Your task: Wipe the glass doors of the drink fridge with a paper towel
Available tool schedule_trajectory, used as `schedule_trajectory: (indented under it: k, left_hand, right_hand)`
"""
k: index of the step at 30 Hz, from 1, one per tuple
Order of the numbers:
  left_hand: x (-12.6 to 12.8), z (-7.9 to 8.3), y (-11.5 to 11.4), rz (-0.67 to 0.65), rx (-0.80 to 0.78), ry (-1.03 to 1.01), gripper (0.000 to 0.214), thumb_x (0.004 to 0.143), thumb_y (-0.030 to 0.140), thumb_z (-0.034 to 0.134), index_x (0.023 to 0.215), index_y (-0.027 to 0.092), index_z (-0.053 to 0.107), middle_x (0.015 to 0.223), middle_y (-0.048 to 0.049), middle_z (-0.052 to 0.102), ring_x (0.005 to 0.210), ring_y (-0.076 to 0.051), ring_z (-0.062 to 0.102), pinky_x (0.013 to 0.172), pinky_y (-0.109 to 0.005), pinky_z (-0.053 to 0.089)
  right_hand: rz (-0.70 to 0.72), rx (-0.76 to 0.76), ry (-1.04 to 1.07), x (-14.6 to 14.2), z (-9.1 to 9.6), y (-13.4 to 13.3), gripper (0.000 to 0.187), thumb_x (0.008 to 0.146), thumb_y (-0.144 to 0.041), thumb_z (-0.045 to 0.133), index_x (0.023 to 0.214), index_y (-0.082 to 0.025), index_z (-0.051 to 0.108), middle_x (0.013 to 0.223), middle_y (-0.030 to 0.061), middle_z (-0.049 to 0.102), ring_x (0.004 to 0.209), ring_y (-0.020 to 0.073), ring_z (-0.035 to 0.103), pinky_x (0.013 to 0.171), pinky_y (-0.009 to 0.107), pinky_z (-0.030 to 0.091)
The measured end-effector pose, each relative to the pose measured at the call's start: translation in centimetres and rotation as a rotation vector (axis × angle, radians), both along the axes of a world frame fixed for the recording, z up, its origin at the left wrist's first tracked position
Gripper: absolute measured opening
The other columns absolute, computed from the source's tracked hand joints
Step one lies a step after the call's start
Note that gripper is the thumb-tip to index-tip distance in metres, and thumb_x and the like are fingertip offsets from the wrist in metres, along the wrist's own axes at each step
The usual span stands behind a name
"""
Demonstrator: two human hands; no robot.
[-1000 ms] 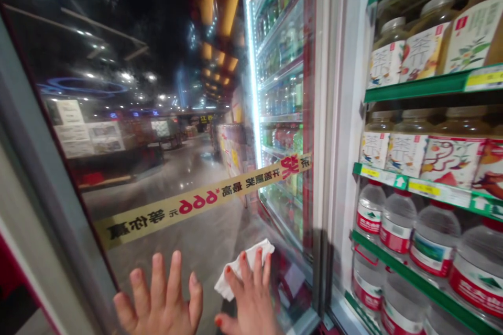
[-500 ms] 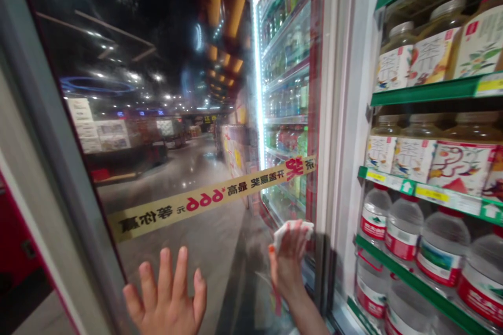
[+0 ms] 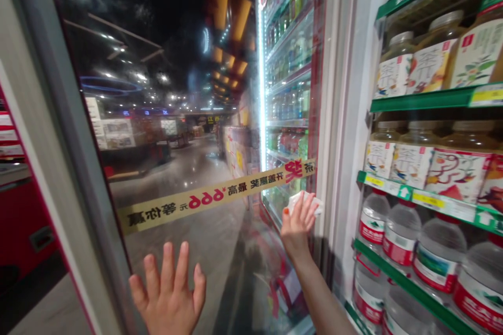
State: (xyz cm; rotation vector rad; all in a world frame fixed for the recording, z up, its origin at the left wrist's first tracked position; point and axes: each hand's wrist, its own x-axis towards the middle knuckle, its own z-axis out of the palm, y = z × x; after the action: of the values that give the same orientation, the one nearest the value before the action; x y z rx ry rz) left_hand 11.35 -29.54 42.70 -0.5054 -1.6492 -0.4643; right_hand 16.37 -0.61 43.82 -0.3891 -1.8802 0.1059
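My left hand [image 3: 168, 290] rests flat against a glass cooler door [image 3: 204, 241], fingers spread, holding nothing. My right hand [image 3: 298, 225] is higher up, near the door's right edge, pressing a crumpled white tissue [image 3: 306, 202] onto the glass. The tissue is partly hidden behind my fingers. A gold promotional strip with red "666" print [image 3: 216, 193] runs across the glass above my left hand, and its lettering reads mirrored from this side.
To the right stand green-edged cooler shelves [image 3: 420, 99] holding labelled tea bottles [image 3: 428, 63] and large water bottles [image 3: 401, 235]. Beyond the glass are a lit drinks cooler [image 3: 286, 94] and a long shiny-floored shop aisle. A red surface stands at the lower left.
My right hand has moved up and right along the glass, carrying the tissue toward the door's edge. My left hand has stayed flat on the glass, shifting only slightly in view.
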Motion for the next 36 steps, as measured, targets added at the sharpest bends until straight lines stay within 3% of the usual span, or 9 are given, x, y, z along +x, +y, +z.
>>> schedule_trajectory:
  k: [4, 6, 11, 17, 23, 25, 28, 30, 36]
  left_hand:
    - [0.0, 0.5, 0.0, 0.027, -0.038, 0.068, 0.08, 0.095, 0.027, 0.073, 0.168, 0.022, 0.039, 0.181, -0.0069, 0.026, 0.172, -0.026, 0.01, 0.141, -0.047, 0.0]
    - [0.1, 0.9, 0.0, 0.037, -0.055, 0.086, 0.079, 0.095, 0.027, 0.072, 0.167, 0.02, 0.039, 0.181, -0.0075, 0.025, 0.172, -0.026, 0.009, 0.141, -0.045, 0.0]
    - [0.2, 0.8, 0.1, 0.031, -0.06, 0.079, 0.081, 0.096, 0.032, 0.072, 0.168, 0.021, 0.037, 0.182, -0.0069, 0.024, 0.172, -0.027, 0.008, 0.141, -0.048, 0.001]
    - [0.0, 0.3, -0.2, 0.055, -0.074, 0.065, 0.084, 0.091, 0.026, 0.076, 0.167, 0.017, 0.04, 0.181, -0.0116, 0.027, 0.172, -0.029, 0.01, 0.141, -0.049, 0.001]
    - [0.5, 0.7, 0.0, 0.038, -0.061, 0.035, 0.084, 0.095, 0.031, 0.072, 0.169, 0.022, 0.034, 0.182, -0.0062, 0.022, 0.172, -0.026, 0.006, 0.141, -0.049, 0.0]
    - [0.7, 0.7, 0.3, 0.053, -0.032, 0.019, 0.083, 0.096, 0.029, 0.07, 0.17, 0.024, 0.033, 0.182, -0.0048, 0.022, 0.172, -0.026, 0.008, 0.141, -0.05, 0.002]
    - [0.6, 0.7, 0.5, 0.067, -0.023, 0.047, 0.084, 0.094, 0.024, 0.068, 0.17, 0.026, 0.033, 0.181, -0.0037, 0.024, 0.172, -0.025, 0.011, 0.141, -0.049, 0.003]
    - [0.5, 0.7, 0.6, 0.066, -0.03, 0.062, 0.086, 0.093, 0.022, 0.069, 0.17, 0.027, 0.032, 0.181, -0.0033, 0.024, 0.171, -0.025, 0.012, 0.141, -0.049, 0.003]
    - [0.5, 0.2, 0.7, 0.059, -0.02, 0.041, 0.089, 0.089, 0.019, 0.071, 0.17, 0.029, 0.034, 0.179, -0.0043, 0.028, 0.171, -0.029, 0.016, 0.141, -0.055, 0.008]
  right_hand:
    - [0.267, 0.382, -0.172, 1.8, -1.4, -3.3, 0.077, 0.096, -0.071, 0.06, 0.167, -0.051, 0.037, 0.18, -0.0041, 0.028, 0.167, 0.0448, 0.021, 0.127, 0.076, 0.034]
    - [0.261, 0.373, -0.144, 2.1, -0.3, -3.0, 0.077, 0.092, -0.075, 0.063, 0.163, -0.055, 0.04, 0.178, -0.0084, 0.032, 0.165, 0.0438, 0.027, 0.128, 0.07, 0.039]
    - [-0.017, -0.05, 0.086, -0.1, 4.5, 1.0, 0.084, 0.108, -0.047, 0.037, 0.175, -0.018, -0.006, 0.182, 0.0204, -0.012, 0.165, 0.0555, -0.007, 0.114, 0.094, 0.026]
    - [0.309, 0.573, -0.228, 0.7, 3.9, 0.1, 0.084, 0.094, -0.07, 0.067, 0.168, -0.048, 0.034, 0.183, -0.0011, 0.02, 0.168, 0.0487, 0.003, 0.128, 0.084, 0.014]
    - [0.032, -0.064, 0.015, -0.1, 12.3, 2.4, 0.076, 0.112, -0.055, 0.032, 0.176, -0.029, -0.002, 0.183, 0.0123, -0.014, 0.167, 0.0494, -0.01, 0.123, 0.088, 0.02]
    - [0.129, 0.14, -0.03, 0.1, 10.8, 0.2, 0.083, 0.107, -0.064, 0.045, 0.176, -0.035, 0.008, 0.184, 0.0074, -0.011, 0.167, 0.0513, -0.011, 0.125, 0.087, 0.015]
    - [0.372, 0.643, -0.213, 1.1, 5.4, -3.0, 0.093, 0.09, -0.084, 0.062, 0.17, -0.047, 0.031, 0.184, -0.0037, 0.015, 0.168, 0.0492, -0.001, 0.131, 0.081, 0.008]
    - [0.409, 0.737, -0.267, 1.5, 3.9, -3.3, 0.092, 0.088, -0.083, 0.067, 0.167, -0.049, 0.036, 0.181, -0.006, 0.024, 0.169, 0.0458, 0.006, 0.133, 0.078, 0.011]
    - [0.094, 0.127, -0.028, -0.4, 11.1, -2.9, 0.077, 0.109, -0.052, 0.048, 0.175, -0.029, 0.015, 0.184, 0.0098, -0.011, 0.166, 0.0522, -0.012, 0.121, 0.089, 0.022]
